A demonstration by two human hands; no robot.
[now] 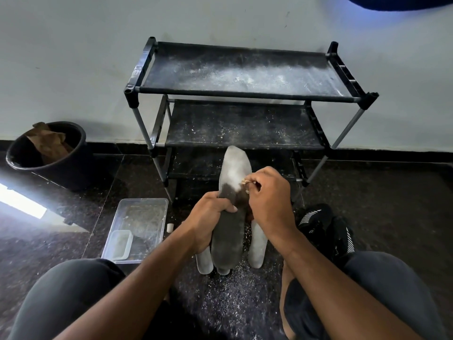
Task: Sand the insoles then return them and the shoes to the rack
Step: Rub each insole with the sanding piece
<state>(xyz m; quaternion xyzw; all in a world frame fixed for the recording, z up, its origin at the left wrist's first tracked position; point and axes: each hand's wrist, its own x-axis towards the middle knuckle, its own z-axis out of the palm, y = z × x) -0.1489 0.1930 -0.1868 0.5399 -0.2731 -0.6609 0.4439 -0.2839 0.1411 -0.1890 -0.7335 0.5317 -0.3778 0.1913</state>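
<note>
Left hand [208, 217] grip clamps the dark insole [231, 212] at mid-length, toe up in front of the rack [245, 94]. Right hand [269, 200] pinches a small sanding scrap [246, 184] against its edge. Toe half reads pale, heel half dark: sanding partway. Other insoles [257, 244] lie on the floor; shoes [326, 229] beside the right knee. Rack shelves hold only dust; returns not yet begun.

Sanding piece in right hand [270, 201] mostly hidden by curled fingers, type unclear. Held insole [231, 212] middle covered by left hand [208, 222]. Floor insoles [257, 244] partly hidden behind it. Shoes [326, 229] blocked by forearm. Rack [245, 94] bottom shelf obscured. Bucket [49, 155] contents unclear.
</note>
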